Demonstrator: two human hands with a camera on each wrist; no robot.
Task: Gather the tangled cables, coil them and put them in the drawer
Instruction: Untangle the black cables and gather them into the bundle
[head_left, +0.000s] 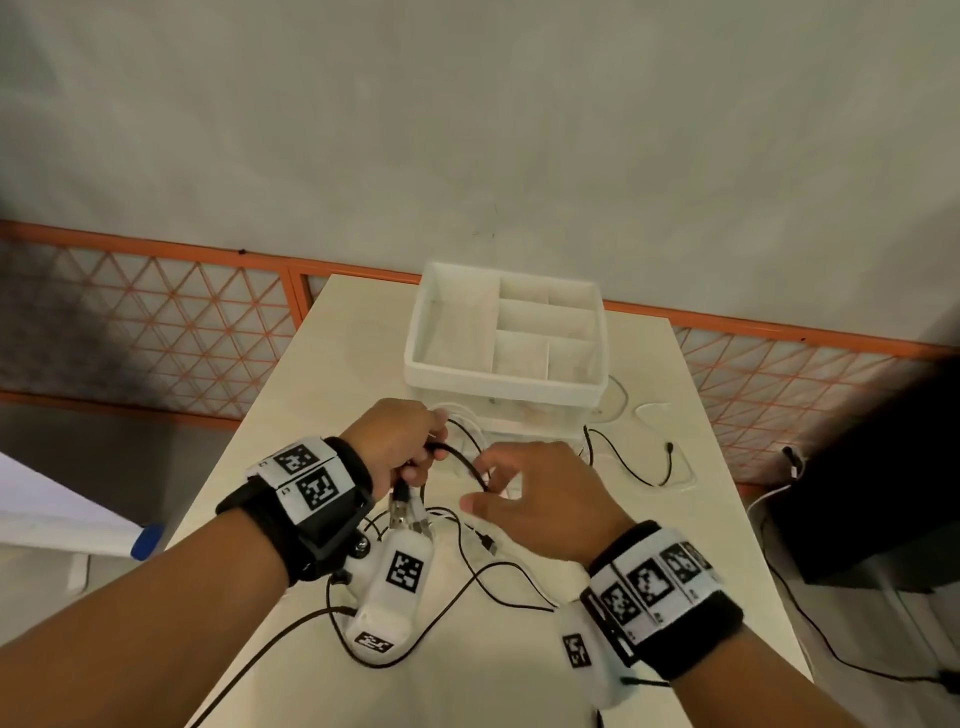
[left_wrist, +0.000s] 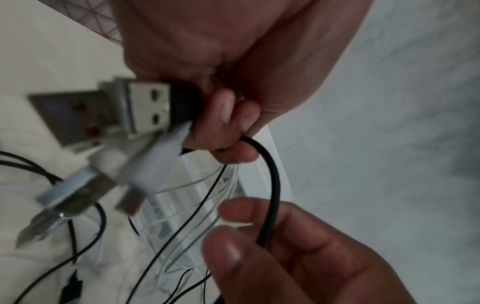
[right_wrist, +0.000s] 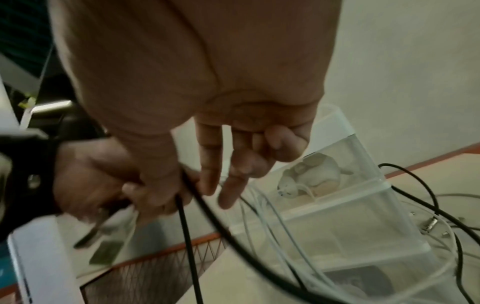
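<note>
In front of the see-through plastic drawer box (head_left: 506, 358), my left hand (head_left: 397, 441) squeezes the metal plug ends (left_wrist: 124, 115) together so they stay put, while my right hand (head_left: 545, 499) pinches one thin black cable (head_left: 462, 462) to coil it.

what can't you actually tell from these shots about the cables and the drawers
- Cable count: in the head view the left hand covers the gathered cables.
- Right hand grip: its back hides the fingertips in the head view; the right wrist view is blurred.
- Drawer unit contents: hazy behind translucent fronts in the right wrist view.
- Plug types: motion blur smears the USB plugs in the left wrist view.
</note>
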